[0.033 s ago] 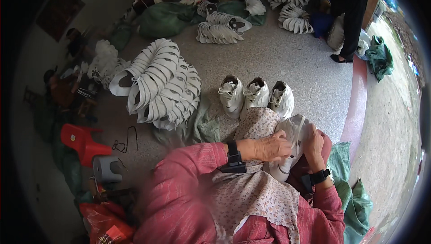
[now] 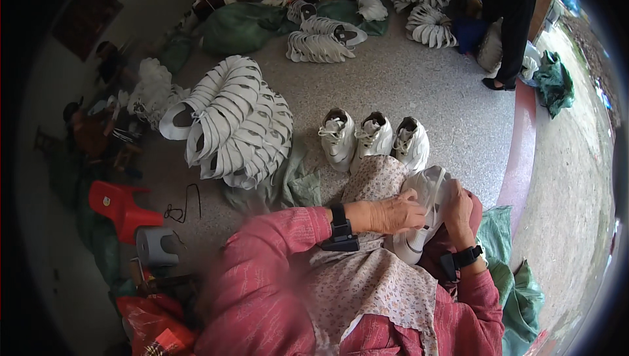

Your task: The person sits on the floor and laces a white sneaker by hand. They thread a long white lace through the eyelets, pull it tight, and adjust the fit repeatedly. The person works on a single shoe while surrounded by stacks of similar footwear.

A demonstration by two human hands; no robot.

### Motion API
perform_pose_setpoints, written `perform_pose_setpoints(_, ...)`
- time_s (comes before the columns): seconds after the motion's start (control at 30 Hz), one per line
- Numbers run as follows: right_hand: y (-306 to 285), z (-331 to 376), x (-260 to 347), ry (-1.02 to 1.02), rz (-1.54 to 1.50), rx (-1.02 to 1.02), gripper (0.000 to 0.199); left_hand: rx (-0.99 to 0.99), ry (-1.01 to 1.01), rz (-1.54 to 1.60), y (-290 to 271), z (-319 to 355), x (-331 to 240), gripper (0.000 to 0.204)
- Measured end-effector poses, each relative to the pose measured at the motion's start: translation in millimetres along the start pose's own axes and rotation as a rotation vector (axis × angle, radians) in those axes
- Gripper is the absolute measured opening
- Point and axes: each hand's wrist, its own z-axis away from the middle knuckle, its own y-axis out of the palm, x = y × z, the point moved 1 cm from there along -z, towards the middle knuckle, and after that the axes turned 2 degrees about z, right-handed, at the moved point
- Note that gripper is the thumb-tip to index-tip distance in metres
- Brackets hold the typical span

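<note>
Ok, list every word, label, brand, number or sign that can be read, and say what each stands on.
No text can be read.
Small pale sticker on the red stool: too small to read.
Orange patch at the red bag: markings blurred.
Dark wall panel: too dim to read.
Held white shoe: no lettering discernible.
</note>
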Motion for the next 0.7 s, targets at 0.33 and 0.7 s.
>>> perform_pose_setpoints(0.33,0,-5,-24,0.100,-0.463,0.055,0.021,0.044,0.147,-0.278,-23,-16,-6,0.002)
perform_pose_setpoints(0.7,-6,-8,-14,0.174,-0.426,0.096,0.022,0.002,0.121,-0.157,-14,-18,-3,0.012)
